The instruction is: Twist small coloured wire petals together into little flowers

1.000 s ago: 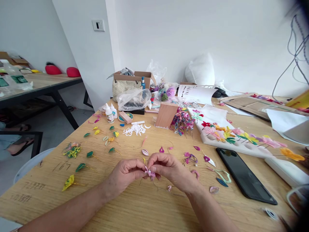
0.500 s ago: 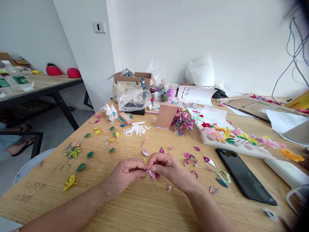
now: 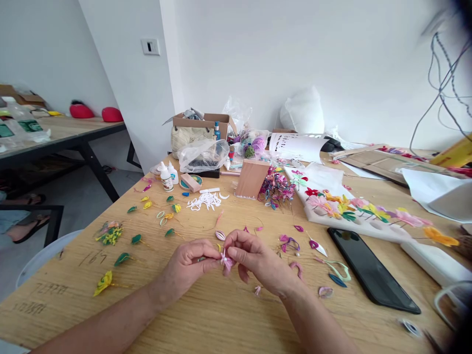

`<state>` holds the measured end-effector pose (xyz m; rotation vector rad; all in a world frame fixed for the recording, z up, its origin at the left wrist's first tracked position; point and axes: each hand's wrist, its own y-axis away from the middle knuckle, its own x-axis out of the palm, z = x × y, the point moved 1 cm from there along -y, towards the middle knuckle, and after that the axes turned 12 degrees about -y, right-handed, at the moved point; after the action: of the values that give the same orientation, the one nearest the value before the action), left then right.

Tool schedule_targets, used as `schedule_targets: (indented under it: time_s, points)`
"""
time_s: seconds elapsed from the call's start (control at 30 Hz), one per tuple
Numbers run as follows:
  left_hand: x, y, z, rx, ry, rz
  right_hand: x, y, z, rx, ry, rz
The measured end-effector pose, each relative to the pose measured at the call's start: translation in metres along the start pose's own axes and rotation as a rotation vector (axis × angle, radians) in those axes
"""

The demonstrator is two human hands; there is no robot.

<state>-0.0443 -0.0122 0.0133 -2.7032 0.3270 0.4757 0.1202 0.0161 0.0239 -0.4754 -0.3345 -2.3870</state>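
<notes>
A small pink flower (image 3: 226,263) with a pale centre is held between both hands above the wooden table. My left hand (image 3: 193,260) pinches its left side between thumb and forefinger. From the right, my right hand (image 3: 246,253) grips the flower with thumb and bent fingers, hiding part of it. Just beyond the fingers lies a striped pink-and-white petal (image 3: 220,235). Below the right hand is a tiny pink tassel-like piece (image 3: 257,290). A curled pink strip (image 3: 296,269) and a purple loop piece (image 3: 290,243) lie to the right.
Green leaves (image 3: 122,258) and yellow flowers (image 3: 103,283) on wires lie at left. White glue bottles (image 3: 166,178), white cut pieces (image 3: 205,200) and a wooden block (image 3: 252,179) stand or lie farther back. A black phone (image 3: 372,270) and a foam board (image 3: 354,227) bearing flowers are at right.
The flower has turned slightly in my fingers and shows more of its pink petals. My right hand's lower fingers have spread a little. The whole view has shifted slightly.
</notes>
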Motion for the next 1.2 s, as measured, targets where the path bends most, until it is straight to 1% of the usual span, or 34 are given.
schedule_targets:
  time_s: [0.07, 0.17, 0.23, 0.3, 0.4, 0.47, 0.53, 0.6, 0.7, 0.77, 0.83, 0.87, 0.93, 1.03, 1.13, 1.2]
  points:
    - [-0.003, -0.001, -0.001, -0.021, -0.027, -0.085, -0.001, 0.0, -0.001, 0.021, -0.002, -0.027]
    - [-0.008, -0.003, -0.002, -0.057, -0.087, -0.207, -0.002, -0.001, -0.002, 0.072, 0.034, -0.024]
    - [-0.011, -0.004, 0.0, -0.066, -0.123, -0.248, -0.002, -0.002, -0.004, 0.094, 0.115, -0.028]
    - [-0.013, -0.005, 0.003, -0.065, -0.167, -0.257, 0.0, -0.002, -0.004, 0.041, 0.303, -0.048]
    - [-0.012, -0.006, 0.006, -0.028, -0.283, -0.253, 0.006, 0.0, -0.004, -0.167, 0.767, -0.06]
    - [-0.011, -0.006, 0.007, 0.02, -0.393, -0.233, 0.013, 0.003, -0.004, -0.266, 1.061, -0.039]
    - [-0.008, -0.005, 0.006, 0.098, -0.49, -0.192, 0.019, 0.006, -0.004, -0.313, 1.253, 0.012]
    - [-0.004, -0.004, 0.004, 0.187, -0.566, -0.138, 0.024, 0.01, -0.002, -0.352, 1.347, 0.068]
    - [0.003, -0.001, 0.003, 0.304, -0.665, -0.059, 0.024, 0.013, 0.004, -0.406, 1.388, 0.092]
    - [0.006, 0.001, 0.001, 0.37, -0.676, 0.016, 0.017, 0.012, 0.008, -0.427, 1.355, 0.045]
    - [0.007, 0.002, -0.001, 0.4, -0.589, 0.074, 0.007, 0.008, 0.008, -0.446, 1.242, -0.031]
    - [0.007, 0.003, -0.002, 0.382, -0.513, 0.082, 0.002, 0.005, 0.007, -0.448, 1.169, -0.064]
    - [0.003, 0.002, -0.004, 0.283, -0.352, 0.04, -0.007, -0.001, 0.002, -0.421, 1.039, -0.096]
    - [-0.005, 0.0, -0.005, 0.116, -0.222, -0.104, -0.008, -0.008, -0.009, -0.36, 0.959, -0.082]
    - [-0.013, -0.003, -0.002, 0.021, -0.245, -0.236, 0.003, -0.007, -0.016, -0.365, 1.041, -0.065]
    - [-0.015, -0.004, 0.002, 0.002, -0.325, -0.269, 0.015, -0.002, -0.017, -0.374, 1.183, -0.038]
